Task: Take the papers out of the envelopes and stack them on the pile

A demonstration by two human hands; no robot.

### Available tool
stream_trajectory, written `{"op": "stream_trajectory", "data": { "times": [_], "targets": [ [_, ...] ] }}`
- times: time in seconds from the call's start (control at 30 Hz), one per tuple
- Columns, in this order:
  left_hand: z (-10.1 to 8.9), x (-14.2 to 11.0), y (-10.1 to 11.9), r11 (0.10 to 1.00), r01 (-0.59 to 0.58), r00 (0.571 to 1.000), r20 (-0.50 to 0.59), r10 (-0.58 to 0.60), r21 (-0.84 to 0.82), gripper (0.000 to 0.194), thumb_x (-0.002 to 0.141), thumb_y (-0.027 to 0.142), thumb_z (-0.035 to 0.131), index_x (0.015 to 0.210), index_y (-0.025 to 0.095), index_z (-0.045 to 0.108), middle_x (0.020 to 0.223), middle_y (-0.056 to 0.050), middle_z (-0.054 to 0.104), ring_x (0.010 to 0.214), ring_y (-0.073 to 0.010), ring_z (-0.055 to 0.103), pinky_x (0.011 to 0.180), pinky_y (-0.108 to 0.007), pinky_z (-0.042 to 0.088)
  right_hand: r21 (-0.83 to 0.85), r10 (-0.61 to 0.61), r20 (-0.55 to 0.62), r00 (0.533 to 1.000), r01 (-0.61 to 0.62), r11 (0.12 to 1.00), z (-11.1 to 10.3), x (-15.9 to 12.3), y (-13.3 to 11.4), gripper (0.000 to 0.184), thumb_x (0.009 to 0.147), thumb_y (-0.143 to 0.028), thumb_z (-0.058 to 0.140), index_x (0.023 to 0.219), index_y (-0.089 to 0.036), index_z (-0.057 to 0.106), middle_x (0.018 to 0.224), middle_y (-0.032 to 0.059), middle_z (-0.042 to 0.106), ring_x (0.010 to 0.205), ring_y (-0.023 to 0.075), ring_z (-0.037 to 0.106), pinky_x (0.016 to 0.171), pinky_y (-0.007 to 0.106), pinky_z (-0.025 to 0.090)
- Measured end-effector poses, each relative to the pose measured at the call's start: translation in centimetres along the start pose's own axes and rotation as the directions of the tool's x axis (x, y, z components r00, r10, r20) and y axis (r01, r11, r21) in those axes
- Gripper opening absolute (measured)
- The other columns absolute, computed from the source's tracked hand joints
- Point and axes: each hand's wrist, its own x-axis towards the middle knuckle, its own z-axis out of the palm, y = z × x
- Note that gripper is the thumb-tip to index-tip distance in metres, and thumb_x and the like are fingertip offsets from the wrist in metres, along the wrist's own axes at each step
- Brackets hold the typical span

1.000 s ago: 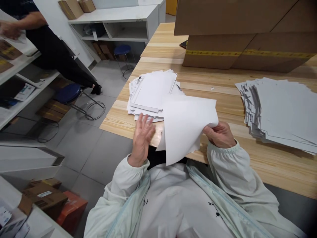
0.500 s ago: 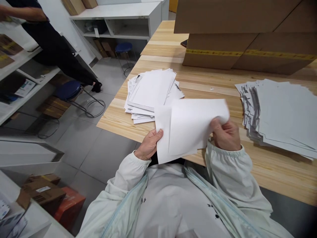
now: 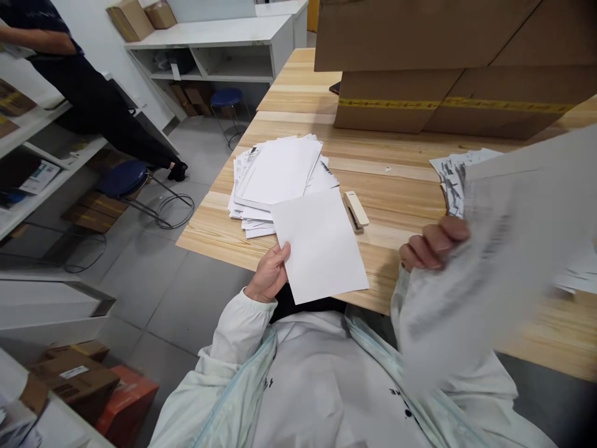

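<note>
Co-worker: a person in dark clothes (image 3: 88,93) stands beside white shelving (image 3: 86,155).
Left hand: thumb and fingers (image 3: 265,274) pinch a blank sheet (image 3: 324,252) at its left edge.
Left stack: white papers (image 3: 282,168) lie on the wooden table (image 3: 387,218), just behind the blank sheet.
Stapler: pale-topped (image 3: 356,210), it rests right of that sheet.
Right hand: curled fingers (image 3: 433,242) grip a blurred, printed sheet (image 3: 508,249), raised before the right stack (image 3: 450,177).

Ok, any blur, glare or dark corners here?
Head view: the large white printed sheet in the right hand is smeared, likely by motion, its print unreadable; the plain white sheet in the left hand looks fairly crisp; both right-hand corners darken; no strong glare shows on the pale wooden table.
</note>
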Motion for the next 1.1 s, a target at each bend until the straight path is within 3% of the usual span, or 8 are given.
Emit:
{"op": "stream_trajectory", "data": {
  "times": [0.07,0.17,0.27,0.4,0.53,0.67,0.83,1.1],
  "targets": [
    [0.5,-0.3,-0.1,1.0,-0.005,1.0,0.013,0.004,0.017,0.038,0.079,0.032,0.08,0.11,0.012,0.073,0.116,-0.012,0.076,0.128,-0.0297,0.061,0.116,-0.044,0.043,0.039,0.085,-0.02,0.996,-0.084,0.996,2.0,-0.8,-1.7,0.053,0.078,-0.078,0.058,0.101,-0.033,0.071,0.074,0.0028,0.072,0.047,0.0174,0.056,0.043,0.033,0.045],
    [1.5,-0.7,-0.4,0.999,-0.022,0.999,0.039,0.02,0.047,0.044,0.079,0.043,0.079,0.109,0.012,0.073,0.114,-0.012,0.076,0.128,-0.0296,0.061,0.115,-0.042,0.044,-0.002,0.111,-0.088,0.99,-0.112,0.994,5.5,-2.0,-4.0,0.036,0.077,-0.055,0.075,0.095,-0.024,0.073,0.081,0.0022,0.074,0.059,0.0165,0.063,0.052,0.029,0.051],
    [2.4,-1.1,-0.8,0.993,-0.078,0.996,0.047,0.074,0.087,0.053,0.08,0.056,0.074,0.111,0.014,0.074,0.111,-0.012,0.077,0.125,-0.0289,0.063,0.111,-0.04,0.047,-0.14,-0.009,-0.104,0.995,-0.006,0.99,7.8,-2.6,-5.0,0.031,0.079,-0.049,0.075,0.087,-0.019,0.075,0.078,0.0015,0.072,0.063,0.0152,0.062,0.056,0.027,0.05],
    [3.6,-1.7,-0.3,0.945,-0.193,0.98,0.092,0.175,0.265,0.051,0.081,0.06,0.071,0.107,0.016,0.076,0.1,-0.009,0.078,0.104,-0.0266,0.072,0.092,-0.037,0.056,-0.19,-0.186,-0.163,0.969,0.154,0.97,8.3,-2.3,-4.8,0.029,0.078,-0.047,0.077,0.09,-0.02,0.074,0.077,0.0011,0.07,0.068,0.0152,0.062,0.062,0.028,0.052],
    [5.2,-2.9,1.5,0.742,-0.476,0.876,0.331,0.35,0.473,0.048,0.086,0.062,0.063,0.098,0.018,0.078,0.09,-0.005,0.077,0.087,-0.0212,0.071,0.08,-0.032,0.056,-0.054,-0.334,-0.252,0.908,0.331,0.942,7.4,-1.8,-5.6,0.051,0.062,-0.061,0.084,0.095,-0.024,0.072,0.091,0.0037,0.072,0.084,0.0196,0.068,0.077,0.035,0.057],
    [6.0,-2.9,2.0,0.555,-0.64,0.766,0.498,0.408,0.531,0.043,0.092,0.057,0.058,0.097,0.019,0.077,0.091,-0.005,0.076,0.088,-0.0201,0.068,0.083,-0.033,0.055,-0.056,-0.294,-0.26,0.92,0.29,0.955,6.8,-2.5,-6.9,0.029,0.062,-0.046,0.088,0.075,-0.026,0.074,0.078,0.0016,0.074,0.069,0.0204,0.068,0.064,0.036,0.058],
    [5.4,-1.4,0.1,0.548,-0.634,0.771,0.393,0.502,0.545,0.037,0.086,0.053,0.067,0.095,0.017,0.072,0.092,-0.006,0.074,0.085,-0.0186,0.065,0.079,-0.031,0.053,-0.086,-0.252,-0.202,0.946,0.239,0.967,7.2,-3.5,-6.6,0.018,0.063,-0.031,0.087,0.073,-0.023,0.074,0.075,0.0003,0.074,0.07,0.0213,0.069,0.064,0.036,0.058],
    [6.4,-1.8,-0.4,0.671,-0.542,0.836,0.243,0.492,0.507,0.036,0.081,0.051,0.074,0.095,0.018,0.071,0.092,-0.005,0.073,0.089,-0.0201,0.065,0.085,-0.03,0.05,-0.086,-0.172,-0.271,0.947,0.154,0.984,8.2,-3.8,-6.3,0.033,0.062,-0.049,0.087,0.079,-0.024,0.073,0.081,0.004,0.076,0.074,0.025,0.07,0.068,0.042,0.059]
  ]
}}
